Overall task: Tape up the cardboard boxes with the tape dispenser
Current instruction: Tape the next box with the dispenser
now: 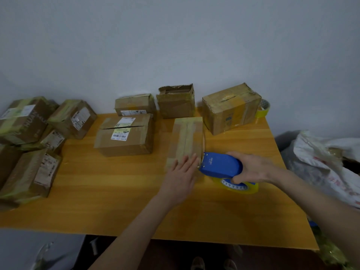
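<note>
A long cardboard box (186, 137) with tape down its top lies mid-table. My left hand (182, 175) rests flat on its near end, fingers straight. My right hand (253, 168) grips a blue tape dispenser (221, 165) holding a yellowish tape roll (241, 187); its nose touches the box's near right corner. A thin strand of tape seems to run up the box's right edge.
More boxes stand on the orange table (116, 201): a labelled one (124, 136), two at the back (135, 104) (176, 101), a big one (230, 108) at right. A stack of taped boxes (29, 143) fills the left. A spare tape roll (263, 110) lies back right; bags (327, 162) sit beyond the right edge.
</note>
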`<state>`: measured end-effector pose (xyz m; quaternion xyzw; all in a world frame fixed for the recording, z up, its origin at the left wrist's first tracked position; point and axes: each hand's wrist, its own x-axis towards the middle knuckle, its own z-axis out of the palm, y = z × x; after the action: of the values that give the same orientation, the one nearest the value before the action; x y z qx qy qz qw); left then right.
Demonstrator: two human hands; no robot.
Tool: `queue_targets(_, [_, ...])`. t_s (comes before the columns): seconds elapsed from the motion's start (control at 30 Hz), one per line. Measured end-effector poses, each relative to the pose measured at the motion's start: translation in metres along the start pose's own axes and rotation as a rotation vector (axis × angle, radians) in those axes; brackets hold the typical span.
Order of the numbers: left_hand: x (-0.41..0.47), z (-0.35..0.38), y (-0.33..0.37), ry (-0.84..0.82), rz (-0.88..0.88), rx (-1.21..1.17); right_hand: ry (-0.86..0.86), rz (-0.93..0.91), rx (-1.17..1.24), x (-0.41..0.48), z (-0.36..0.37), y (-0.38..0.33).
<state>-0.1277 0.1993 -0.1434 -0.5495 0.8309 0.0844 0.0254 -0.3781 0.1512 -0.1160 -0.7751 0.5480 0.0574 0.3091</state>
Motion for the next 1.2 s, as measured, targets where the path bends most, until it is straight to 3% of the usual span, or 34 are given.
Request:
queue_targets(0.57, [0.000, 0.014, -0.009, -0.039, 0.036, 0.053, -0.049, -0.059, 0.084, -0.019, -0.009, 0.034])
queue_targets(0.9, [0.002, 0.008, -0.009, -0.042, 0.011, 0.021, -0.138, 0.019, -0.243, -0.014, -0.019, 0.005])
queue_targets(1.2, [0.004, 0.008, -0.008, -0.052, 0.002, -0.016, -0.206, 0.052, -0.204, 0.005, -0.027, -0.023])
